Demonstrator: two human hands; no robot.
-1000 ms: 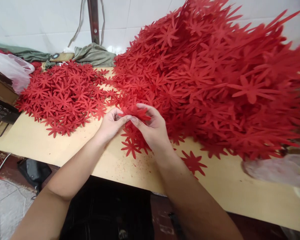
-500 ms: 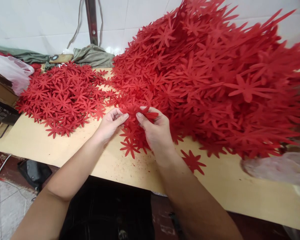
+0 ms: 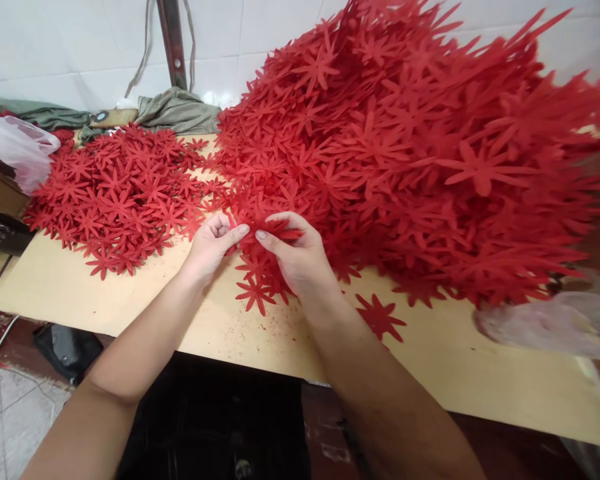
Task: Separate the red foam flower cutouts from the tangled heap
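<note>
A bunch of red flower-shaped pieces [image 3: 284, 230] was found at the middle of the scene, above the near left edge of the large red heap [image 3: 405, 167]. The right hand [image 3: 305, 257] held this bunch, thumb on the near side and fingers curled behind; the number of layers could not be told. The left hand [image 3: 207, 243] was just beside it on the left, narrow, with thumb and fingertips pinched on a red petal [image 3: 231, 219]. The two thumb tips were near each other but apart.

The large heap covered the far right of the table [image 3: 70, 287]. A smaller red heap [image 3: 120, 193] lay to the left, with scattered pieces between the two. One loose flower [image 3: 381, 317] lay on the near side, just beside the right forearm. Red specks were noted on the tabletop between the forearms.

A white plastic bag [image 3: 17, 143] and a box [image 3: 0, 230] were at the far left; clear plastic [image 3: 555, 323] lay at the right. A grey-green cloth [image 3: 177, 110] lay against the tiled wall [image 3: 80, 40].
</note>
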